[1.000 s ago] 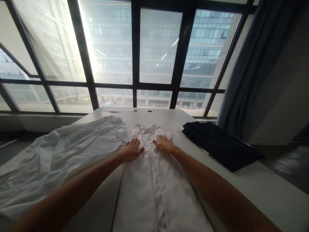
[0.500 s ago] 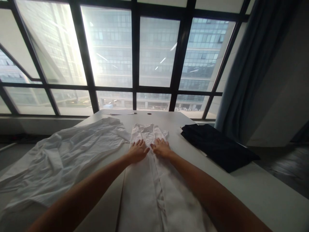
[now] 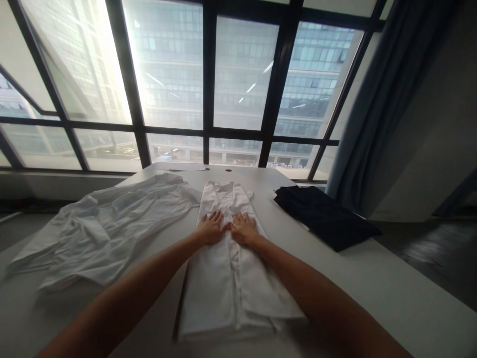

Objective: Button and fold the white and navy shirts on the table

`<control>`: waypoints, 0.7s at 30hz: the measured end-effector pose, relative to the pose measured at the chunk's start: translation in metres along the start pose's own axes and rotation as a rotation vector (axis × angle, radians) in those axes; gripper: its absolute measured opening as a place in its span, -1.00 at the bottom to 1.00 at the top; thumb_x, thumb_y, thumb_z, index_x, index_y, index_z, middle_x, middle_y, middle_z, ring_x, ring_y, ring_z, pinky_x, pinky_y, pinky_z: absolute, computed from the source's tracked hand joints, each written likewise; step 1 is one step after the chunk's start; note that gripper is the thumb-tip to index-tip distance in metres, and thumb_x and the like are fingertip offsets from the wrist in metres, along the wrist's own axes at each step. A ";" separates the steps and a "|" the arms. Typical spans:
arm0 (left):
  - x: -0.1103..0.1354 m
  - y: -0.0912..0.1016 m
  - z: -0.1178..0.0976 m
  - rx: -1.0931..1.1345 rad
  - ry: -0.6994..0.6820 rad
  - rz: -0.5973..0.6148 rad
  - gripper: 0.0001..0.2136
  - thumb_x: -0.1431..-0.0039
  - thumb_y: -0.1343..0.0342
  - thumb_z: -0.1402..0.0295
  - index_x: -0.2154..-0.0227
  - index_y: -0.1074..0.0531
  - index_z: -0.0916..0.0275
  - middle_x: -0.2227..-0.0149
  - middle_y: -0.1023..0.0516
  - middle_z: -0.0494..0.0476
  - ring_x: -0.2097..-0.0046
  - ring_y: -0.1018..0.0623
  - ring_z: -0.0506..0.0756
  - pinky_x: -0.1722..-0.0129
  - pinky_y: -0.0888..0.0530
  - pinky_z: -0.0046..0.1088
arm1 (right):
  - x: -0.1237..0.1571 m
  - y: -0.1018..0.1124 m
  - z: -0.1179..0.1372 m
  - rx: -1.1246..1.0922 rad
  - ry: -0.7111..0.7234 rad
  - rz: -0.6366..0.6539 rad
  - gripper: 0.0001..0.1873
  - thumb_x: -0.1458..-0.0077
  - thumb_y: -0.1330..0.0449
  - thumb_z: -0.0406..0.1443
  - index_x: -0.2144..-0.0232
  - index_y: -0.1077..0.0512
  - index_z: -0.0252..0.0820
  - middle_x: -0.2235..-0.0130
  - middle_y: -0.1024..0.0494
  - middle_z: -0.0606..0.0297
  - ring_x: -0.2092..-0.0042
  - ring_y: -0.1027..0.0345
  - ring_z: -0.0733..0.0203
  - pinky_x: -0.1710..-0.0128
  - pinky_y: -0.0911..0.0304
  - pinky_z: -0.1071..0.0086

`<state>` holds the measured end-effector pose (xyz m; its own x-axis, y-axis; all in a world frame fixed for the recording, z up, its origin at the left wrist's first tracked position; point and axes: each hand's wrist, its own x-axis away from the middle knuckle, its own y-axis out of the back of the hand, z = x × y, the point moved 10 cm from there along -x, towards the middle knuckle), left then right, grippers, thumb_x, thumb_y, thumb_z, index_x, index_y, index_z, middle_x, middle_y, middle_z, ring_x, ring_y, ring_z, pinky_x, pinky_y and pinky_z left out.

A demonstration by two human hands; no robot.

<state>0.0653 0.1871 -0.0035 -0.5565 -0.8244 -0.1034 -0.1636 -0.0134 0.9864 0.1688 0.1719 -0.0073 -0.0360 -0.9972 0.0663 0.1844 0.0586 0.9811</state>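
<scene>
Both your left hand (image 3: 210,228) and right hand (image 3: 243,229), fingers (image 3: 215,217) spread, ungripping, have drawn closer, likely smoothing the white garment (image 3: 210,291).

Cool daylight pours through tall windows (image 3: 238,79) at 12 o'clock, flaring into hazy white glare between 10 and 11, with thin bright streaks mirrored in the glass just past 12. The room is dim by contrast: the curtain (image 3: 387,89) at 2 o'clock sinks into shadow, and the forearms at 8 (image 3: 137,283) and 4 (image 3: 335,293) look dark. Wide-angle distortion splays the window bars outward, while blur softens the white garment's (image 3: 208,298) near edge at 6 o'clock.
</scene>
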 end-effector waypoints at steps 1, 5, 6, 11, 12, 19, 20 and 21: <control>-0.001 0.002 0.001 -0.008 0.015 0.009 -0.44 -0.37 0.33 0.07 -0.32 -0.04 0.22 -0.38 0.01 0.27 -0.40 0.05 0.20 -0.30 0.01 -0.02 | -0.002 0.002 0.001 -0.006 0.000 -0.005 -0.29 -0.31 0.31 -0.01 -0.38 0.09 -0.22 -0.41 0.20 0.16 -0.41 0.45 -0.07 -0.32 0.43 -0.03; 0.004 0.008 -0.003 -0.013 0.041 0.050 -0.47 -0.39 0.33 0.14 -0.31 -0.07 0.27 -0.37 -0.02 0.33 -0.39 0.03 0.23 -0.29 -0.02 0.01 | -0.003 0.003 0.003 -0.033 -0.023 0.045 -0.26 -0.31 0.32 0.04 -0.38 0.10 -0.24 -0.41 0.20 0.13 -0.40 0.41 -0.06 -0.31 0.41 -0.02; 0.008 0.008 -0.006 -0.006 0.028 0.048 -0.47 -0.39 0.35 0.14 -0.31 -0.07 0.29 -0.37 -0.01 0.33 -0.39 0.01 0.23 -0.29 -0.02 -0.01 | 0.000 0.002 0.004 -0.037 -0.014 0.051 -0.26 -0.30 0.32 0.04 -0.38 0.11 -0.23 -0.41 0.20 0.14 -0.40 0.41 -0.05 -0.31 0.41 -0.03; 0.033 0.012 -0.019 -0.020 0.031 0.000 -0.47 -0.38 0.27 0.14 -0.31 -0.07 0.29 -0.37 -0.02 0.33 -0.38 0.00 0.21 -0.31 -0.01 -0.08 | 0.026 0.002 0.008 -0.024 0.043 -0.034 -0.29 -0.32 0.33 -0.02 -0.37 0.07 -0.26 -0.41 0.18 0.18 -0.41 0.40 0.00 -0.33 0.44 0.02; 0.038 0.012 -0.021 -0.025 0.046 0.003 -0.47 -0.38 0.27 0.15 -0.31 -0.08 0.29 -0.37 -0.02 0.33 -0.38 -0.01 0.22 -0.31 -0.01 -0.07 | 0.031 0.001 0.006 -0.025 0.034 -0.022 -0.29 -0.32 0.34 -0.01 -0.37 0.07 -0.27 -0.41 0.18 0.16 -0.41 0.39 0.00 -0.32 0.43 0.01; 0.084 0.019 -0.046 -0.014 -0.031 -0.031 -0.48 -0.38 0.33 0.14 -0.30 -0.09 0.25 -0.37 -0.04 0.27 -0.38 -0.04 0.18 -0.31 -0.03 -0.09 | 0.078 0.002 0.008 -0.017 0.114 -0.021 -0.30 -0.33 0.32 0.01 -0.37 0.07 -0.21 -0.41 0.17 0.19 -0.41 0.39 0.08 -0.33 0.42 0.08; 0.091 0.020 -0.049 -0.017 -0.026 -0.036 -0.48 -0.38 0.32 0.15 -0.30 -0.10 0.26 -0.37 -0.04 0.28 -0.38 -0.03 0.18 -0.31 -0.03 -0.09 | 0.086 0.001 0.007 -0.019 0.116 -0.018 -0.30 -0.33 0.31 0.01 -0.37 0.06 -0.21 -0.41 0.17 0.18 -0.41 0.39 0.07 -0.33 0.42 0.08; 0.099 0.021 -0.052 -0.018 -0.032 -0.035 -0.48 -0.38 0.30 0.15 -0.30 -0.10 0.27 -0.37 -0.04 0.29 -0.38 -0.03 0.19 -0.31 -0.03 -0.08 | 0.094 0.000 0.007 -0.020 0.122 -0.013 -0.30 -0.33 0.30 0.02 -0.37 0.06 -0.21 -0.41 0.17 0.17 -0.41 0.39 0.07 -0.33 0.42 0.07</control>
<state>0.0498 0.0758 0.0133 -0.5764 -0.8048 -0.1414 -0.1691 -0.0519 0.9842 0.1589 0.0782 0.0003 0.0816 -0.9962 0.0302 0.2038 0.0463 0.9779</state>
